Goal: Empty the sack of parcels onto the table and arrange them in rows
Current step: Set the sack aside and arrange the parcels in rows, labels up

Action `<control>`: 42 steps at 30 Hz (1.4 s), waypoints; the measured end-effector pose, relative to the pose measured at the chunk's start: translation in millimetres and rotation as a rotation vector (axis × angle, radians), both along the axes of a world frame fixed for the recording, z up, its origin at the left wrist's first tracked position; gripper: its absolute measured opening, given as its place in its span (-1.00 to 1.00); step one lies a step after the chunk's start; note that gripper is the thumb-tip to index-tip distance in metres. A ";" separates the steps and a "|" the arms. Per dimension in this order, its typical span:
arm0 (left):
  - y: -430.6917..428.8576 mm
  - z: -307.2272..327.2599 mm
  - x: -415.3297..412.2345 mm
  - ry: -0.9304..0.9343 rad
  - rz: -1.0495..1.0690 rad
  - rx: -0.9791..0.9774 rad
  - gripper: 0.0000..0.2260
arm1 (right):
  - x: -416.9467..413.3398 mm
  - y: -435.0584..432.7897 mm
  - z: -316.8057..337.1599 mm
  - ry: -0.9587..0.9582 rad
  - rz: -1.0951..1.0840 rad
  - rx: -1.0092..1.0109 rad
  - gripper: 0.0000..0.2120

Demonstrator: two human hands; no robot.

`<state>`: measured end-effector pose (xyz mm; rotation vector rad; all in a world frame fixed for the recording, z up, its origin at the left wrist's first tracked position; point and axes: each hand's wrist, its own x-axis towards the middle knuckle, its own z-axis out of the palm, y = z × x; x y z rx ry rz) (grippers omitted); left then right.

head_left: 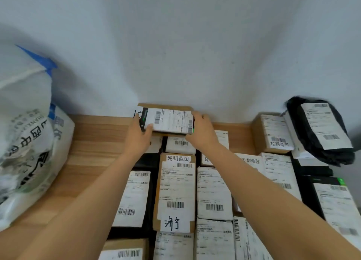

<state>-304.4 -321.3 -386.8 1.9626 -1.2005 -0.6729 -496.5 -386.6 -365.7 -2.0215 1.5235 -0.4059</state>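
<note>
standing at the left of the table (93,142), the sack (29,142) looks full, so emptying seems unfinished, while arranging is the step in hand: the left hand (139,136) grips the left end of a black parcel (168,120), thumb on its white label, and the right hand (201,132) curls round its right end. the parcel is at the far edge by the wall, on or just above a brown box (166,105), label up, long axis running left to right. next it likely needs squaring with the nearer rows of parcels (176,189), then letting go.
</note>
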 end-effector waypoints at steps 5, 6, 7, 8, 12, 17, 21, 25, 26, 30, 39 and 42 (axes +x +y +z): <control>-2.6 -10.1 5.7 -0.187 -0.055 0.092 -0.47 | 8.3 3.5 -12.0 0.122 -0.002 -0.053 -0.56; -1.0 -9.1 4.1 -0.266 -0.050 0.063 -0.49 | 6.8 4.7 -11.0 0.131 0.006 -0.072 -0.58; 1.0 -8.3 2.8 -0.352 -0.046 0.016 -0.53 | 4.4 6.1 -9.1 0.144 0.020 -0.092 -0.60; 2.8 -6.3 0.1 -0.440 -0.053 -0.046 -0.58 | 0.5 8.2 -6.0 0.154 0.034 -0.117 -0.61; 5.2 8.2 -27.3 -0.641 -0.199 -0.267 -0.77 | -33.7 20.4 12.7 0.174 0.058 -0.241 -0.74; 0.5 26.5 -98.1 -0.734 -0.397 -0.426 -0.88 | -107.3 37.5 24.8 0.219 -0.087 -0.299 -0.91; -5.3 25.4 -157.7 -0.768 -0.511 -0.461 -0.87 | -168.3 52.9 25.1 0.204 -0.200 -0.291 -0.96; -6.8 23.8 -208.6 -0.795 -0.600 -0.413 -0.88 | -225.0 64.5 23.7 0.226 -0.263 -0.255 -0.95; -6.8 23.8 -217.5 -0.799 -0.608 -0.364 -0.86 | -236.5 65.9 21.9 0.245 -0.266 -0.241 -0.93; -1.9 17.0 -227.4 -0.821 -0.587 0.052 -0.63 | -261.1 64.3 7.1 0.293 -0.205 -0.171 -0.75; -6.3 -8.0 -211.8 -0.630 -0.699 0.525 -0.32 | -243.2 11.5 -32.4 0.452 -0.165 -0.025 -0.45; -22.1 -17.3 -208.8 -0.640 -0.693 0.457 -0.36 | -236.9 0.6 -41.3 0.481 -0.210 0.012 -0.33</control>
